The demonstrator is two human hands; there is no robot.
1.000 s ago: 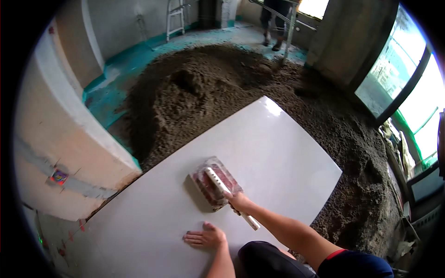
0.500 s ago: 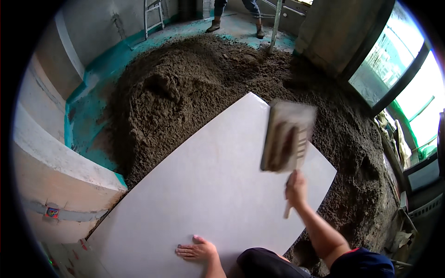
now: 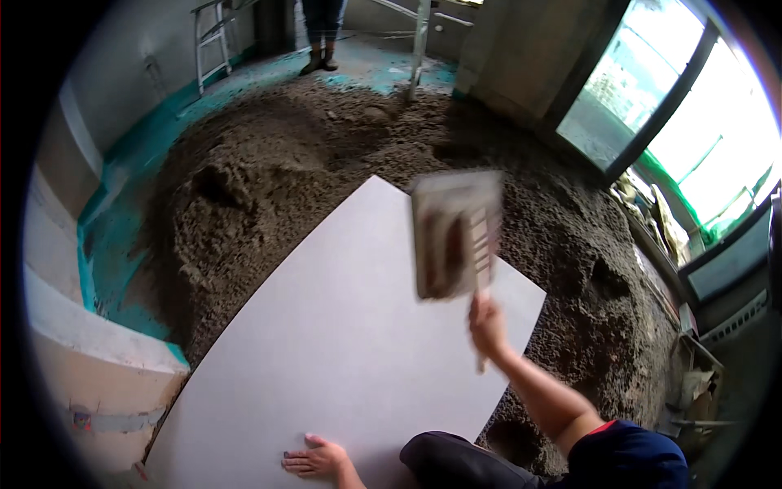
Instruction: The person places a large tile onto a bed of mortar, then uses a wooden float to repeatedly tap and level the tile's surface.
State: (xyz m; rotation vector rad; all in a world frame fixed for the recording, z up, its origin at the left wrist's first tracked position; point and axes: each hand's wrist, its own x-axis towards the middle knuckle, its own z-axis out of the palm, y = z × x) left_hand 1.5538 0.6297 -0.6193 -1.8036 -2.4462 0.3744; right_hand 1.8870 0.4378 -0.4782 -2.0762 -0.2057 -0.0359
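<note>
A large white tile (image 3: 326, 342) lies over dark, crumbly mortar (image 3: 228, 196). My left hand (image 3: 314, 463) is flat on the tile near its lower edge, fingers spread. My right hand (image 3: 487, 322) grips the pale handle of a flat, rectangular tapping tool (image 3: 444, 244) with a worn reddish-brown middle, raised over the tile's far right corner and blurred by motion. My bent knee (image 3: 436, 460) is at the lower edge of the view.
A co-worker's legs (image 3: 322, 33) stand at the back, between a ladder (image 3: 212, 49) and a metal post (image 3: 418, 57). Turquoise-coated floor (image 3: 122, 244) borders the mortar. A low wall (image 3: 98, 359) is at left, glass doors (image 3: 619, 90) and debris (image 3: 696, 391) at right.
The tool has risen from the tile's middle toward its far right corner in my right hand. My left hand stays on the tile. The view has shifted, and the co-worker's feet are closer together.
</note>
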